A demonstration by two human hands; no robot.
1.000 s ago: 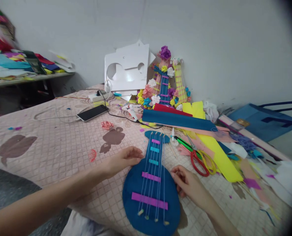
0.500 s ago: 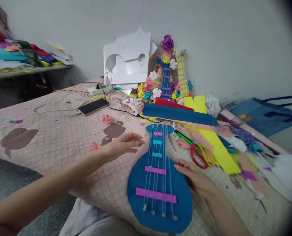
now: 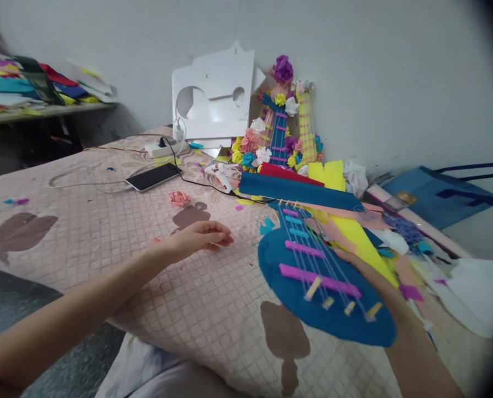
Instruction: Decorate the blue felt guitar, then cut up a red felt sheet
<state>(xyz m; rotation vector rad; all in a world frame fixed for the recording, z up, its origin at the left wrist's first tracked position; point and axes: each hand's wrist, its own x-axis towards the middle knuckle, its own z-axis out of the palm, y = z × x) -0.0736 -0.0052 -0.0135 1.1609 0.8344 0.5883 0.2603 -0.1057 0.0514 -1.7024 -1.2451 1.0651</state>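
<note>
A blue felt guitar (image 3: 313, 271) with purple and cyan bars and pale strings is lifted and tilted to the right above the pink quilted bedcover (image 3: 105, 243). My right hand (image 3: 368, 273) holds it from beneath at its right edge; only a few fingers show. My left hand (image 3: 197, 239) rests low over the bedcover left of the guitar, fingers loosely together and holding nothing that I can see.
Finished flower-decorated guitars (image 3: 282, 121) lean on the wall beside white cut card (image 3: 213, 97). Rolled blue and red felt (image 3: 296, 190), yellow sheets (image 3: 354, 232), a glue gun (image 3: 219, 174), a phone (image 3: 153, 177), a power strip (image 3: 163, 148) and a blue bag (image 3: 445, 190) lie around.
My right hand has lifted the blue guitar off the bedcover and swung it right, over the scissors and scraps. My left hand let go and stayed where it was.
</note>
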